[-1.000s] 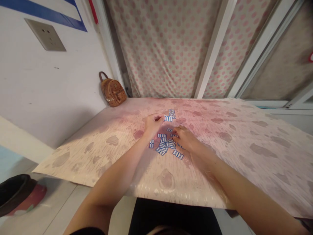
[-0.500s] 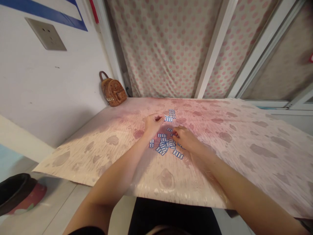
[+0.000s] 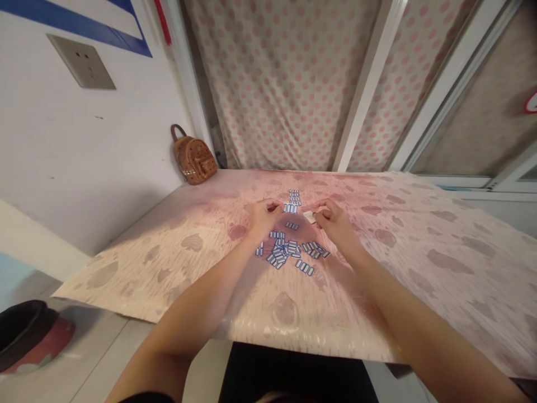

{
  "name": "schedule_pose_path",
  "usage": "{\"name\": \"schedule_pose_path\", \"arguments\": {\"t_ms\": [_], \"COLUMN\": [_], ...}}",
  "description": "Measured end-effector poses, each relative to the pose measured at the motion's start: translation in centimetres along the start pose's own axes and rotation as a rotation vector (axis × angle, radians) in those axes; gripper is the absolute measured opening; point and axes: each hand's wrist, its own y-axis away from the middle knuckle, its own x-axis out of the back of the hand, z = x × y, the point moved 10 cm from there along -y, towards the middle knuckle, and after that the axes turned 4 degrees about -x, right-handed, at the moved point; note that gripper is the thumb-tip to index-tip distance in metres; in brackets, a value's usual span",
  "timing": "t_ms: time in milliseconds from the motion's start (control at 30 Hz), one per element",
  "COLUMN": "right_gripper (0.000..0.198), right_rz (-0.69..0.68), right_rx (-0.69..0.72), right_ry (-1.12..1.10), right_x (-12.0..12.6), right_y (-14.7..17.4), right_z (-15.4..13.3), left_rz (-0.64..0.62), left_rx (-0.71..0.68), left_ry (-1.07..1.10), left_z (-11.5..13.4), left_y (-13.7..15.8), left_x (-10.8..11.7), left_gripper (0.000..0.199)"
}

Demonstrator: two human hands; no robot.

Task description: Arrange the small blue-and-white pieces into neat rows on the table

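Observation:
My left hand (image 3: 267, 215) is closed in a pinch at the left end of a small blue-and-white striped card (image 3: 291, 208), just above the tabletop. Between the thumb and fingers of my right hand (image 3: 330, 219) is a small card with a plain white face (image 3: 309, 216), tilted. Below both hands lies a loose pile of striped cards (image 3: 279, 252), some overlapping. More of them (image 3: 315, 249) are spread to the right of the pile, and a single striped card (image 3: 292, 225) lies above it. Beyond my left fingertips, several striped cards (image 3: 294, 196) form a neat column.
The table wears a pale pink patterned cover (image 3: 155, 268). A small brown backpack (image 3: 196, 159) stands at its back left corner against the wall. A dotted curtain (image 3: 285, 84) hangs behind the table. A dark and red container (image 3: 36, 336) is on the floor at left.
My right hand has lifted from the scattered cards and moved up and right, with a white-faced card now in its fingers. My left hand stays by the striped card.

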Motion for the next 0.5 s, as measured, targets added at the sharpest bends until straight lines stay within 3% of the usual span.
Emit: {"name": "schedule_pose_path", "arguments": {"t_ms": [267, 500], "right_gripper": [0.019, 0.020], "right_rz": [-0.123, -0.078], "right_rx": [-0.081, 0.058], "right_ry": [-0.284, -0.024], "right_x": [-1.1, -1.1], "right_y": [-0.1, -0.1], "right_z": [0.8, -0.1], "left_rz": [-0.002, -0.012], "left_rx": [-0.020, -0.035], "left_ry": [-0.005, -0.014], "left_z": [0.5, 0.5], "left_y": [0.3, 0.5], "left_x": [-0.1, -0.4], "left_gripper": [0.011, 0.012]}}
